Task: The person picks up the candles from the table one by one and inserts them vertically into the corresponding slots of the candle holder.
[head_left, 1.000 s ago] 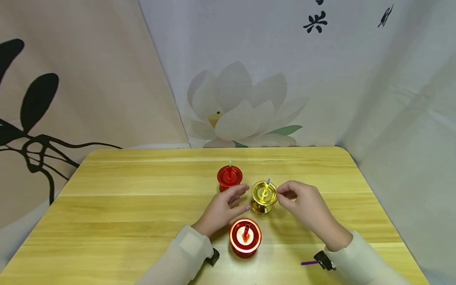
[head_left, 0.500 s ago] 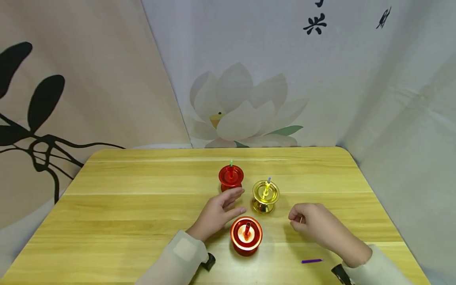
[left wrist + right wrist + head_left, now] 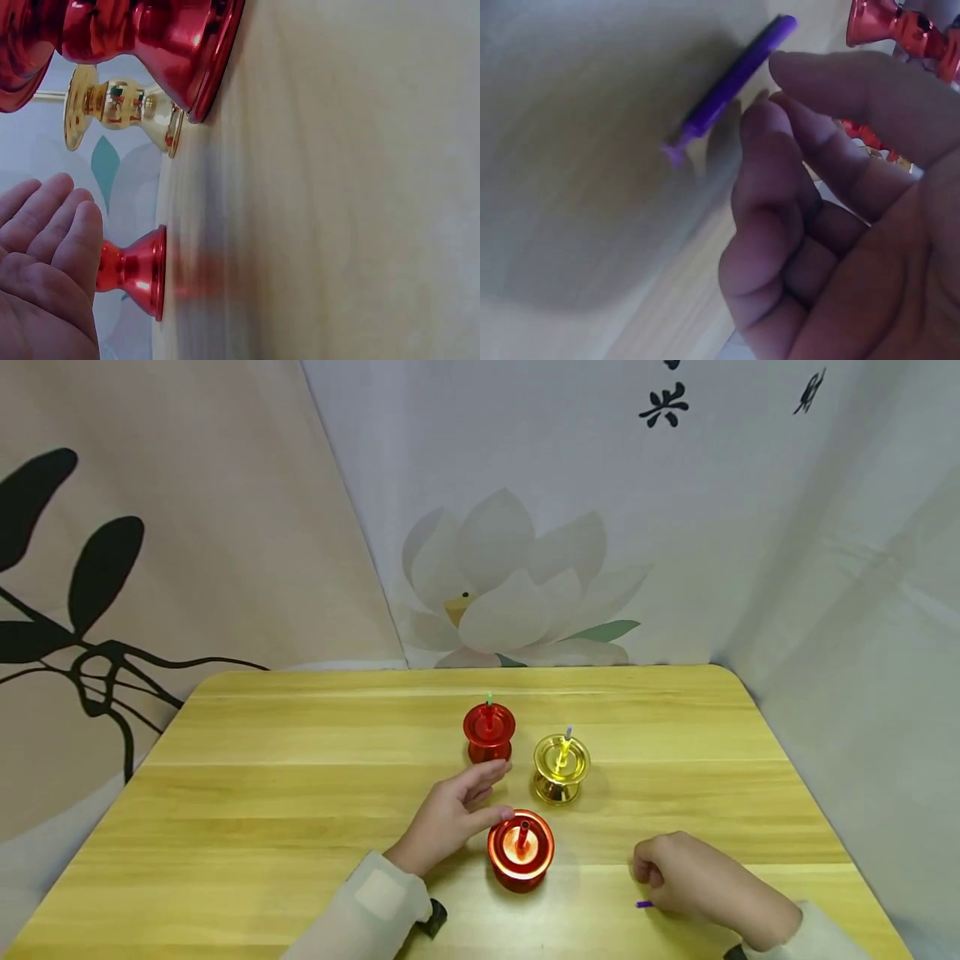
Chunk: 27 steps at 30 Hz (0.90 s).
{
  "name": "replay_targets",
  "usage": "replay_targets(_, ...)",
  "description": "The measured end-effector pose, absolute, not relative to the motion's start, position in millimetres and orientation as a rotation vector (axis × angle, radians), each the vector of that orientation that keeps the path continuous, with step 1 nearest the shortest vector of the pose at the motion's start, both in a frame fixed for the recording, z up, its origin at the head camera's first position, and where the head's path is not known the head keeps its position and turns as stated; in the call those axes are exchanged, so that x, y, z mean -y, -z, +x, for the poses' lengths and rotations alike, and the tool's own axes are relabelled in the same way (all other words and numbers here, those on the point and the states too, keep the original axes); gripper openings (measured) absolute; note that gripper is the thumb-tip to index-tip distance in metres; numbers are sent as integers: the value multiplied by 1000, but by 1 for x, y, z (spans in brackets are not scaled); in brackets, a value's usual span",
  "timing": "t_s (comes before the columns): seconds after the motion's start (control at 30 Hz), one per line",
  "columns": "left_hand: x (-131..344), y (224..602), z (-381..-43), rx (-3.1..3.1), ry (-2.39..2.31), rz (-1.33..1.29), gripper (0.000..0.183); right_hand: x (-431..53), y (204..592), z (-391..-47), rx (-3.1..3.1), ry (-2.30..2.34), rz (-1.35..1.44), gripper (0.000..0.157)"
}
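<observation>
A purple candle (image 3: 740, 77) lies on the table (image 3: 262, 827) at five o'clock from a gold candle holder (image 3: 558, 770), beside the right hand (image 3: 681, 877), thumb and forefinger parted; the left hand (image 3: 446, 818), fingers extended, hovers at eight o'clock.

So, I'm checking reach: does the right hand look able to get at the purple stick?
Likely yes: the right hand is close beside the purple stick, holds nothing visible, and the right wrist view shows no obstacle between them.

Pale cloth (image 3: 825, 568) — lotus-printed — hangs behind a wood-grain table (image 3: 262, 793).
</observation>
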<state>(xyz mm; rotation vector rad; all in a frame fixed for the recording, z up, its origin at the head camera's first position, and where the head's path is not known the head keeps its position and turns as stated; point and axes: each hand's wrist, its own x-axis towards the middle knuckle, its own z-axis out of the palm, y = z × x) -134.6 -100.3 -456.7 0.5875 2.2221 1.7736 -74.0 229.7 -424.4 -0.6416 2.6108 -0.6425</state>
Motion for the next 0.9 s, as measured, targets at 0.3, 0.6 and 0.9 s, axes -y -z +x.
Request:
replay_targets(0.3, 103, 452, -125, -2234, -1754, 582, 66, -233, 428, -69, -2598, 632, -697, 33)
replay_targets(0.6, 105, 450, -113, -2196, -1755, 645, 69, -233, 430, -62, -2643, 612, -740, 34)
replay_targets(0.9, 102, 448, -101, -2172, -1707, 680, 79, -233, 431, -59, -2645, 615, -737, 34)
